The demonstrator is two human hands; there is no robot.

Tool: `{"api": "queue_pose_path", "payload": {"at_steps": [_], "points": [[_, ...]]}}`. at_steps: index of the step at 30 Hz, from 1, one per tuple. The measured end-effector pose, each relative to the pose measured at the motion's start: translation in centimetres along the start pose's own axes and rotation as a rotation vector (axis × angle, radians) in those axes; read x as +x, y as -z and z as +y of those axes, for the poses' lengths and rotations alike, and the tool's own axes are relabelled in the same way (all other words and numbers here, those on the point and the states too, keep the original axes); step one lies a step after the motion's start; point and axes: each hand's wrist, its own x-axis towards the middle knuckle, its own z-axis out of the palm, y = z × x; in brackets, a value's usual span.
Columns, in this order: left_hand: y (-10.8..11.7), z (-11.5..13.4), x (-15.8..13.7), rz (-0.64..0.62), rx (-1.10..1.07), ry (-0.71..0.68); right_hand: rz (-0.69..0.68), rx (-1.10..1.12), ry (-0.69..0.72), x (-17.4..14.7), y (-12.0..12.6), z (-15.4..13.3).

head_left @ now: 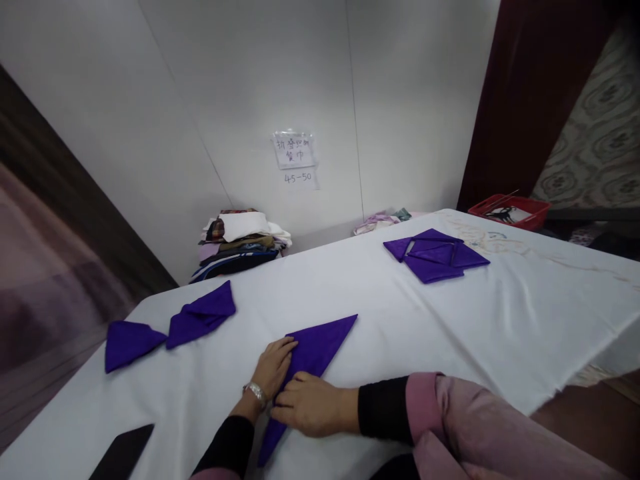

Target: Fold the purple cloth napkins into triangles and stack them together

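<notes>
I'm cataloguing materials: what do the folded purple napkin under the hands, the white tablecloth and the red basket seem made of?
Folded purple napkin: fabric, fairly matte, judging by its soft folded edges; fibre unclear.
White tablecloth: smooth fabric with a slight sheen, perhaps satin, from its bright creases.
Red basket: probably plastic, from its uniform colour and stiff rim; finish unclear.

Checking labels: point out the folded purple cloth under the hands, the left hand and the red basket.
Folded purple cloth (320,347): head view, on its upper part.
Left hand (271,366): head view, on its back.
Red basket (537,217): head view, on its wall.
</notes>
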Motion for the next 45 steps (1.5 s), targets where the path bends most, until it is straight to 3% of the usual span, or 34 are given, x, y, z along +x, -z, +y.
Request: {"api": "queue_pose_path", "payload": {"at_steps": [7, 14, 16, 19, 23, 27, 34, 38, 45], "points": [[0.4, 0.4, -0.7, -0.027, -0.047, 0.004, 0.01, 0.159, -0.031, 0.0, -0.3, -0.9], [0.8, 1.1, -3.0, -0.002, -0.139, -0.001, 0.29, 0.808, -0.26, -2.7, 3.4, -1.0], [1.1, 1.9, -4.0, -0.014, -0.162, 0.014, 0.33, 1.025, -0.38, -3.8, 4.3, -1.3], [1.5, 3.1, -5.1, -0.032, -0.198, 0.017, 0.339, 1.297, -0.669, -5.5, 5.1, -1.0], [1.7, 3.9, -5.7, -0.046, -0.232, 0.012, 0.38, 1.505, -0.959, -6.7, 5.8, 0.9], [1.5, 4.0, -5.2, -0.048, -0.244, 0.068, 0.507, 1.504, -1.041, -7.0, 5.7, 4.1], [0.3, 4.2, -3.4, -0.007, -0.229, 0.169, 0.575, 1.332, -1.178, -7.5, 3.4, 8.6], [-0.5, 4.3, -3.0, 0.059, -0.219, 0.218, 0.487, 1.113, -1.221, -7.8, 2.4, 10.0], [-1.4, 4.6, -3.2, 0.171, -0.206, 0.272, 0.38, 0.833, -1.162, -8.2, 1.2, 11.6]]}}
